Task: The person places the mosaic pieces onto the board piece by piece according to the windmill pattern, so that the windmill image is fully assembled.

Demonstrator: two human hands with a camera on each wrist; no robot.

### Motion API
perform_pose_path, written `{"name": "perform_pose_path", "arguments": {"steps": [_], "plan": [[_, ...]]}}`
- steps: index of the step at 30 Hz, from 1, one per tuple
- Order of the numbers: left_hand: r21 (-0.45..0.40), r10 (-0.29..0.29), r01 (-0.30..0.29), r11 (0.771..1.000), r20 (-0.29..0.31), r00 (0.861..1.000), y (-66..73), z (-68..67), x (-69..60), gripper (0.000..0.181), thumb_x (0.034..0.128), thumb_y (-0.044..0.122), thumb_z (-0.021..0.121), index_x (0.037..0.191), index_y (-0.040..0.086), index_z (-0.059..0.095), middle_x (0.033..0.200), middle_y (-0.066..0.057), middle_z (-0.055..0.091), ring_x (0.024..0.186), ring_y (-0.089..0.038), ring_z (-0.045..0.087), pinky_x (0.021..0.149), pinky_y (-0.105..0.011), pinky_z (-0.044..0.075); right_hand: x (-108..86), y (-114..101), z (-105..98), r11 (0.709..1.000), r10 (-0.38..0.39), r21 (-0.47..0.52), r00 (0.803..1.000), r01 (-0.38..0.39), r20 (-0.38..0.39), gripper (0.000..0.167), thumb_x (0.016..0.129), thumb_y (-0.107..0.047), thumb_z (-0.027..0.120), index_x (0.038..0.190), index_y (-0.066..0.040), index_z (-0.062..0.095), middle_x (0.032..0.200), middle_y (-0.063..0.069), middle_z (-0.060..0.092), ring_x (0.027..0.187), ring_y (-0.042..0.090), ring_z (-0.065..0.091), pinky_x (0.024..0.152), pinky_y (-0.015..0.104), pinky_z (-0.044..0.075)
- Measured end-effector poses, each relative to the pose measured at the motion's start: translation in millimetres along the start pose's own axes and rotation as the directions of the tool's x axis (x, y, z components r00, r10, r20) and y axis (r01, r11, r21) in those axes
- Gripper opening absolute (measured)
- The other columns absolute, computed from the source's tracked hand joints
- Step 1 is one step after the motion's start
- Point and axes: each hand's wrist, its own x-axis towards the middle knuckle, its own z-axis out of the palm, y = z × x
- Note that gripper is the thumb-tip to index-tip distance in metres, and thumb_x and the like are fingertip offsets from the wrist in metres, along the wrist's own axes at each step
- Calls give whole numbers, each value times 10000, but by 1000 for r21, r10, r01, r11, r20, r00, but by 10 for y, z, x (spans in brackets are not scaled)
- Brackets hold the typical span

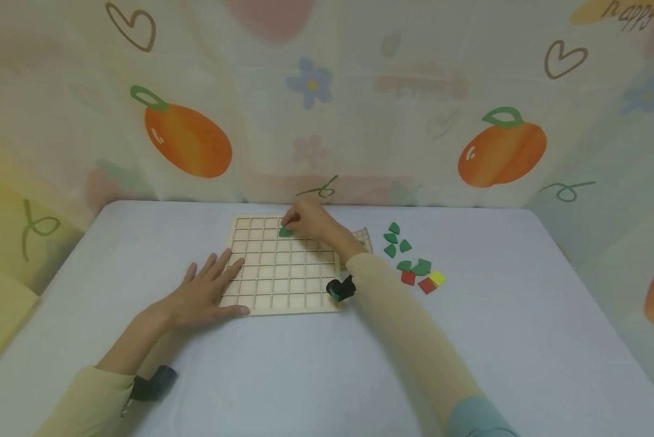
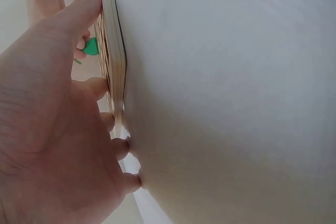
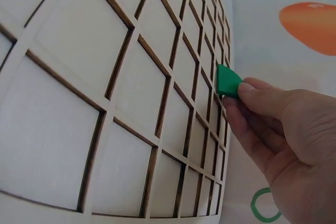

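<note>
A wooden grid board with square recesses lies flat on the white table. Between thumb and fingers, my right hand pinches a green quarter-circle piece over the board's far rows. The same green piece shows small in the left wrist view. My left hand rests with fingers spread at the board's left edge, thumb and a finger over its rim. In the left wrist view the left fingertips meet the board's side.
Right of the board lie several loose green quarter-circle pieces, two red squares and a yellow square. A smaller gridded piece is partly hidden behind the right forearm. A patterned curtain hangs along the table's far edge.
</note>
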Motion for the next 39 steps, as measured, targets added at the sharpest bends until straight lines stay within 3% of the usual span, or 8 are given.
{"name": "perform_pose_path", "arguments": {"steps": [4,11,25,31,39], "plan": [[-6,-7,7,1000,1,1000,13,-10,5,1017,844,653,615,1560,58,205,1617,-241,35,1448,-513,10,1088,-712,-28,-15,-4,6,1000,-2,13,1000,2,-3,162,924,-3,649,1059,30,734,1095,125,723,1052,204,664,881,219,512],[0,-10,10,1000,1,1000,13,-13,6,1022,844,654,615,1564,65,194,1619,-235,26,1456,-496,-1,1093,-705,-29,-30,3,34,998,59,20,998,-59,-2,180,956,-71,628,1085,-20,743,1160,86,703,1102,200,626,940,265,490],[-30,-3,3,1000,-3,1000,30,-15,-9,1021,843,634,633,1562,57,195,1620,-234,25,1454,-502,-4,1092,-705,-39,-25,76,120,999,35,14,998,-34,-56,148,934,-18,642,1032,-28,752,1114,83,712,1016,182,634,872,233,505],[-25,-6,6,1000,-4,1000,24,-2,-7,1016,845,631,633,1561,57,199,1620,-234,28,1452,-507,-3,1092,-705,-39,-65,44,77,997,74,21,997,-73,-30,179,959,-47,616,1093,-56,734,1119,43,701,1043,162,625,894,239,499],[-15,-1,1,1000,-10,1000,9,-1,4,1015,846,624,637,1557,44,203,1614,-248,36,1442,-526,8,1082,-720,-26,-109,33,-83,998,69,10,997,-69,-44,210,960,-77,625,1147,-18,700,1146,77,695,1095,200,624,952,269,485]]}}
